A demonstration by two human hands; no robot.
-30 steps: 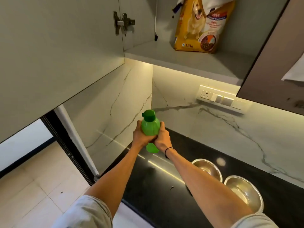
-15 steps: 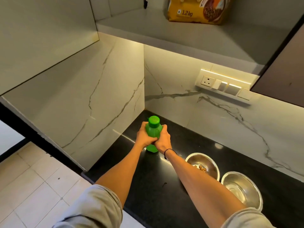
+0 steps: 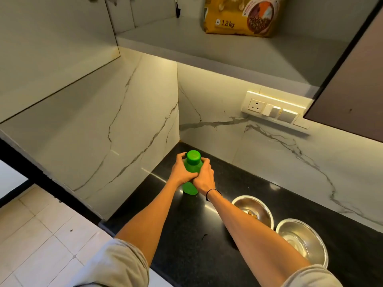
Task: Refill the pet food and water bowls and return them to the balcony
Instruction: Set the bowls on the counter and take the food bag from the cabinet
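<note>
- Both hands wrap green bottle (image 3: 191, 169) at its middle: left hand (image 3: 181, 172) curls round the left side, right hand (image 3: 204, 176) round the right, fingers closed on it.
- Bottle upright, green cap (image 3: 193, 157) on, base on black counter (image 3: 186, 245) near the wall corner.
- Right of the grip, nearer the person: two steel bowls side by side, first bowl (image 3: 253, 210) with a few kibble bits, second bowl (image 3: 302, 241) beside it.
- High above the grip: yellow pet food bag (image 3: 238, 19) on cabinet shelf (image 3: 186, 44).
</note>
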